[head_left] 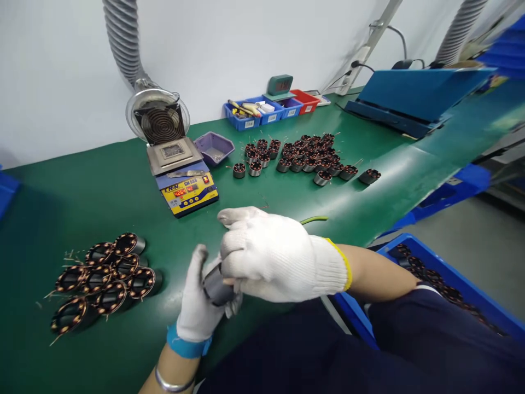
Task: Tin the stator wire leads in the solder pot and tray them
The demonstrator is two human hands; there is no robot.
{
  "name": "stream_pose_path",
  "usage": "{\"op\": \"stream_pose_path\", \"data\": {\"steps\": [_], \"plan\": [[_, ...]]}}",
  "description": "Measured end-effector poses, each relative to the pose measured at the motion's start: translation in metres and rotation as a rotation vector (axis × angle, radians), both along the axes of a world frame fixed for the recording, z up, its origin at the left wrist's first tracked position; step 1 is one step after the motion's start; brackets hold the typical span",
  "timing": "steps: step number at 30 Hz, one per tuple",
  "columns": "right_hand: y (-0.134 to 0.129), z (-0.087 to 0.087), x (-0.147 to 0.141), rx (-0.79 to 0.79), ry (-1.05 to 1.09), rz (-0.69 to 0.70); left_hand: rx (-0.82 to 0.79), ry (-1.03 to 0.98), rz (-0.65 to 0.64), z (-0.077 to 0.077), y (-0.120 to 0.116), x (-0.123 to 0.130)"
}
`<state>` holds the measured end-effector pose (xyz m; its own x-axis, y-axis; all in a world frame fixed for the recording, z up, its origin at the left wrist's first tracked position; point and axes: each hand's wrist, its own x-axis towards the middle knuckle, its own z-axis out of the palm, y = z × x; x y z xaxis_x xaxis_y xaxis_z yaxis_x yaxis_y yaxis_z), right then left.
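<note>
My left hand (197, 306), in a white glove with a blue band at the wrist, is wrapped round a dark cylindrical motor part (217, 285) low in the middle of the view. Over the top of that part lies my right hand (273, 254), gloved in white with a yellow cuff. Its fingers are bent, and their tips are partly hidden, so whatever they pinch cannot be made out. A green-handled tool (315, 219) shows just behind my right hand. To the left stands a group of wound copper coil rings (98, 278) with loose wire ends.
A solder pot (188, 191) with a digital display stands behind my hands, beside a purple tray (214, 148). More coil rings (309, 154) stand farther back, near small blue bins (246, 123). A blue crate (410, 241) of rings is at lower right.
</note>
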<state>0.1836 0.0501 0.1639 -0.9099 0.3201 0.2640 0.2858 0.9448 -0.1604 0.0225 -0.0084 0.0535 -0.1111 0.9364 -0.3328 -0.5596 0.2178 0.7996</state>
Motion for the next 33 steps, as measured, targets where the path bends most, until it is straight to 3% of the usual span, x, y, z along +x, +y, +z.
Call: {"op": "stream_pose_path", "data": {"steps": [3, 4, 7, 10, 14, 18, 22, 26, 29, 33], "plan": [[0.003, -0.010, 0.006, -0.036, 0.057, -0.044, 0.039, 0.000, -0.178, 0.000, -0.006, 0.004], [0.003, -0.013, 0.010, -0.065, 0.133, -0.050, 0.071, 0.045, -0.182, 0.001, -0.006, 0.005], [-0.001, -0.025, 0.026, -0.223, 0.544, -0.161, 0.217, 0.242, 0.004, 0.002, -0.004, 0.009], [-0.011, -0.046, 0.032, -0.297, 0.812, -0.358, 0.341, 0.234, 0.135, -0.001, -0.003, 0.014], [-0.028, -0.090, 0.011, -0.280, 0.554, -0.408, 0.416, 0.315, 0.070, -0.011, -0.009, 0.022], [-0.031, -0.119, -0.006, -0.304, 0.488, -0.459, 0.565, 0.776, -0.092, -0.017, -0.013, 0.019], [-0.020, -0.116, 0.007, -0.172, 0.426, -0.243, 0.779, 1.253, -0.095, -0.014, -0.006, 0.007], [-0.016, -0.105, 0.019, 0.007, 0.420, -0.225, 0.763, 1.545, -0.006, -0.009, -0.002, 0.002], [-0.016, -0.100, 0.023, 0.060, 0.386, -0.219, 0.691, 1.411, -0.056, -0.004, -0.008, 0.000], [-0.011, -0.098, 0.034, 0.033, 0.360, -0.262, 0.610, 0.718, -0.303, 0.011, -0.023, -0.010]]}}
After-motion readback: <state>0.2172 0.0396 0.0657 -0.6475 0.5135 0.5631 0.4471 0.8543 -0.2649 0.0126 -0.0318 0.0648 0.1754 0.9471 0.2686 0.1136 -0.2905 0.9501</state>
